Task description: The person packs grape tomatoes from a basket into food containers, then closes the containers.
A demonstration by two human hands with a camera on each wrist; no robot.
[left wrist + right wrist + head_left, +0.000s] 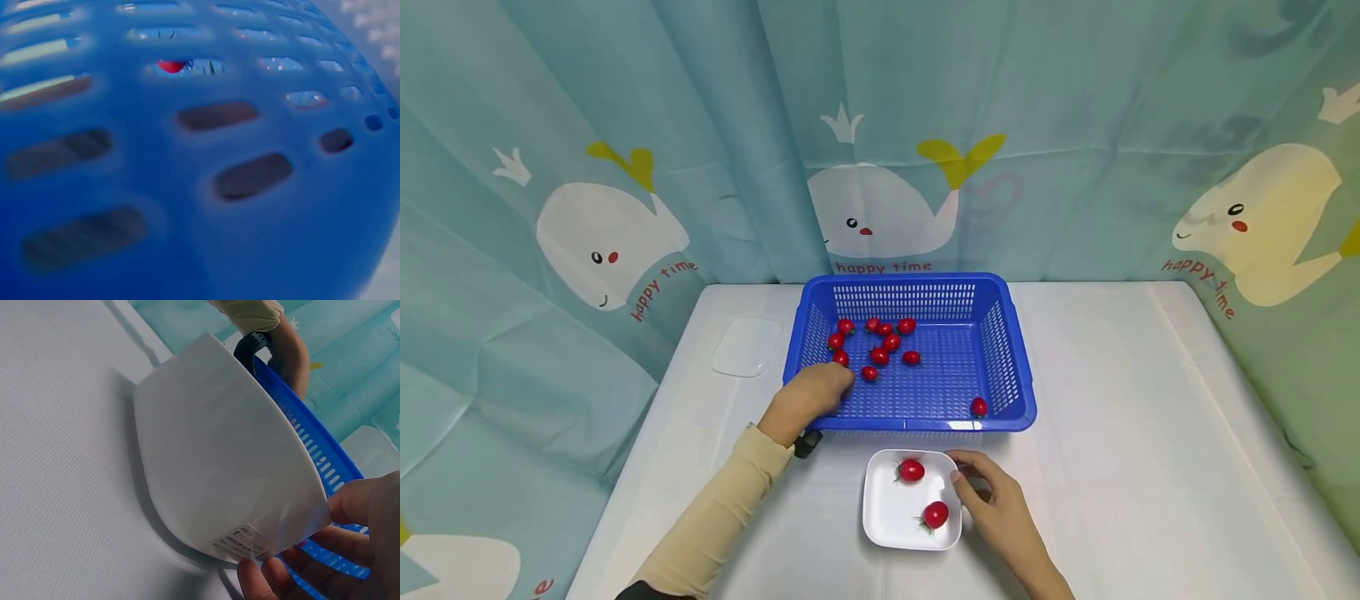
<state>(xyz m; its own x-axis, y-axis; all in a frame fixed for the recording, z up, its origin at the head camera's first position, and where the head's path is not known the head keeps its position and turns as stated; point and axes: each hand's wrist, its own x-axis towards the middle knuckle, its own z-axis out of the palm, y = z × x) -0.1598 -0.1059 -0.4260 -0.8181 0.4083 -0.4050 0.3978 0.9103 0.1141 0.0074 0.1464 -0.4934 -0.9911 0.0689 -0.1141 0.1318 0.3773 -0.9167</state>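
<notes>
Blue plastic basket (pixel 917 287) sitting mid-surface on white cloth (pixel 1135 400), holding a loose cluster of small red tomatoes (pixel 880 356) toward its 10 o'clock corner, one stray tomato (pixel 979 407) alone near the front wall at 5 o'clock. Left hand (pixel 811 392) reaching over the front-left rim into the basket, fingers curled downward just beside the nearest tomatoes, probably so as to pick one; whether anything is pinched cannot be told, fingertips hidden behind the knuckles. Left wrist view filled by the slotted blue wall (pixel 206 206), one red speck (pixel 172 65) glimpsed through a slot. White dish (pixel 891 521) lying just in front of the basket at 6 o'clock, two tomatoes (pixel 912 471) resting in it. Right hand (pixel 1000 508) grasping the dish's right edge, thumb on the rim, fingers (pixel 294 575) underneath by the label, likely steadying it close to the basket. Second white dish (pixel 747 345) lying apart at 9 o'clock, beside the basket.
</notes>
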